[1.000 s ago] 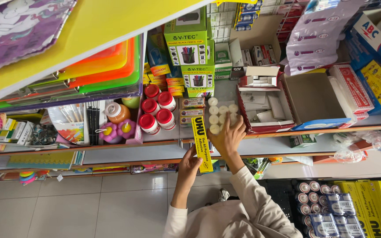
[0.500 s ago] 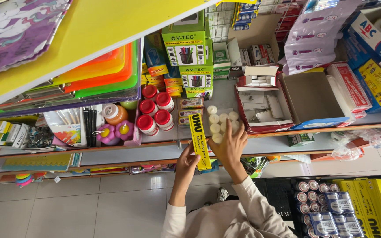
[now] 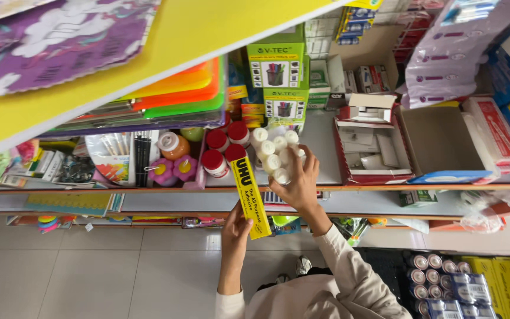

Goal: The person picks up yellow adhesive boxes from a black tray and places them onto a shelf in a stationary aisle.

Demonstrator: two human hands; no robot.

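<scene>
My left hand (image 3: 235,229) holds the lower end of a long yellow glue box (image 3: 250,197) that leans against the shelf edge (image 3: 149,190). My right hand (image 3: 302,183) grips a cluster of white-capped bottles (image 3: 274,152) standing on the grey shelf. Just left of that cluster stand red-capped white bottles (image 3: 222,149). Both sleeves are beige.
Green boxes (image 3: 277,77) are stacked behind the bottles. An open red-and-white carton (image 3: 373,147) and a brown cardboard box (image 3: 441,142) sit to the right. An orange jar (image 3: 172,145) and purple flower items (image 3: 169,170) lie left. Tape rolls (image 3: 444,283) fill a bin at lower right.
The bottle cluster and my right hand have slid a little left along the shelf, toward the red-capped bottles. My left hand keeps the yellow box steady.
</scene>
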